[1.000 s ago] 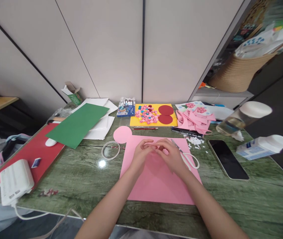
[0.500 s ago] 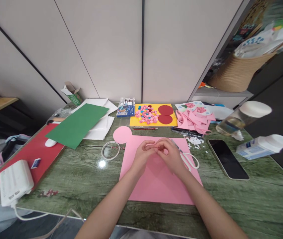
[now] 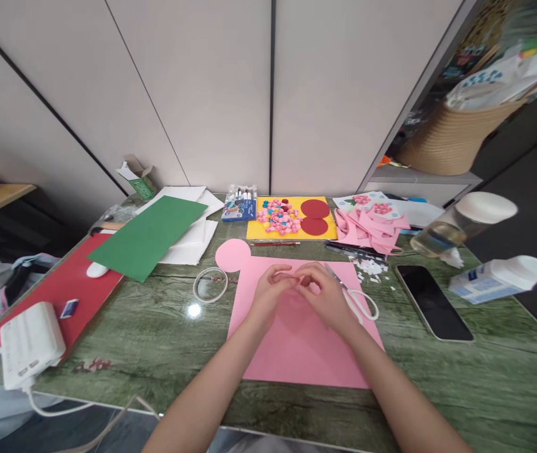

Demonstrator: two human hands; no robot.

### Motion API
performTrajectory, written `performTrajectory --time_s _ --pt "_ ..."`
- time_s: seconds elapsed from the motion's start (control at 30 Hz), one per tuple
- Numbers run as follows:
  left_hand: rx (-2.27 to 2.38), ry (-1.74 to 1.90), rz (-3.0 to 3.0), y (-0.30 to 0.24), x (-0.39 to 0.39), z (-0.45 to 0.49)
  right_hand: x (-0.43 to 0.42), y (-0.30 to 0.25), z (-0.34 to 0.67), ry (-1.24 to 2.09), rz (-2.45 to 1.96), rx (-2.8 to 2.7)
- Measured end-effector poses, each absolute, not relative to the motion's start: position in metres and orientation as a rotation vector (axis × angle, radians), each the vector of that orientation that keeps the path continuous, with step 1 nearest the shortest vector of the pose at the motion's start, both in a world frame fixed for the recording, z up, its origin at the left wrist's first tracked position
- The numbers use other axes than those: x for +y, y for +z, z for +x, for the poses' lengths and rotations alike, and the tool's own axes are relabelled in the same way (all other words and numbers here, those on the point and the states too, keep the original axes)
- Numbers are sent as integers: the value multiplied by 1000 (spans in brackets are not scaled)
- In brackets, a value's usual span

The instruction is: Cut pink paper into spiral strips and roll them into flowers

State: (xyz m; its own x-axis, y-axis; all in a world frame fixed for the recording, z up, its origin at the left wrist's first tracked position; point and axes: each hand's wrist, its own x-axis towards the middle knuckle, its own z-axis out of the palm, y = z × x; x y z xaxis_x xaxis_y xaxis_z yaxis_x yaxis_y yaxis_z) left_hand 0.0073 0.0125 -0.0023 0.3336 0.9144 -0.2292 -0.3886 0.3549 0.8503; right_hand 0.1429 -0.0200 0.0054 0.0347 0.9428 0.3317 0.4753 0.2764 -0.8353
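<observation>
Both hands meet over the upper part of a pink paper sheet (image 3: 306, 358). My left hand (image 3: 272, 290) has its thumb and fingers bent into a pinch, and my right hand (image 3: 321, 290) pinches from the other side. Between the fingertips a small pink piece (image 3: 291, 276) shows a little; the fingers cover most of it, so its kind is unclear. White-handled scissors (image 3: 362, 306) lie just right of my right hand, partly on the sheet. Left of the sheet are a pink paper circle (image 3: 233, 255) and a roll of tape (image 3: 210, 285).
Small pink, blue and yellow balls (image 3: 279, 218) and two dark red circles (image 3: 314, 218) lie on yellow paper (image 3: 291, 236). Pink paper scraps (image 3: 372, 228) and white bits (image 3: 369, 267) are to the right, near a phone (image 3: 433, 302). Green paper (image 3: 148, 236) and a power bank (image 3: 32, 345) are left.
The fingers have shifted very slightly at the fingertips, still pinched together. The view has moved a touch; everything on the table stays in place.
</observation>
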Motion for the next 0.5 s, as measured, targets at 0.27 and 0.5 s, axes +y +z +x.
performTrajectory --time_s 0.27,0.5 --pt "794 978 804 0 13 8 -18 2 145 674 -1288 -1690" --pt "800 983 794 -2 11 10 -19 -1 145 606 -1353 -1600"
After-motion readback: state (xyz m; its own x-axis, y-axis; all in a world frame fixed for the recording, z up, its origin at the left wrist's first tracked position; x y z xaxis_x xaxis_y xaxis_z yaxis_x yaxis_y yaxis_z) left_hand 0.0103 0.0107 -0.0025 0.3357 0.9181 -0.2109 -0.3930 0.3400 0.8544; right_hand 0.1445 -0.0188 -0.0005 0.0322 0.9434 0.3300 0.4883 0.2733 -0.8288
